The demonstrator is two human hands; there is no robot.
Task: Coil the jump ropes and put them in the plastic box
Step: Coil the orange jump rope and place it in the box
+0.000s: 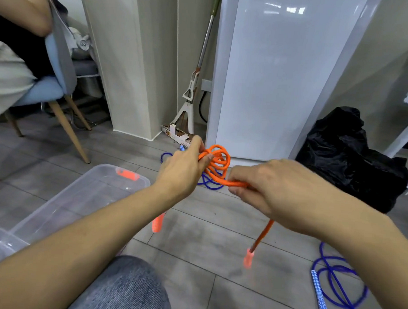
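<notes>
Left hand pinches the coiled orange rope, keeping its loops together; right hand grips the tail, feeding the next wrap. Box waits alongside on the floor, unfilled.

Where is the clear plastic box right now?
In the head view the plastic box sits open on the floor at lower left, beside the left forearm and in front of the blue chair.

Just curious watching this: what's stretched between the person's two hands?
In the head view, a short run of orange jump rope spans from the coil held by the left hand to the right hand. Blue rope lies on the floor beneath.
</notes>
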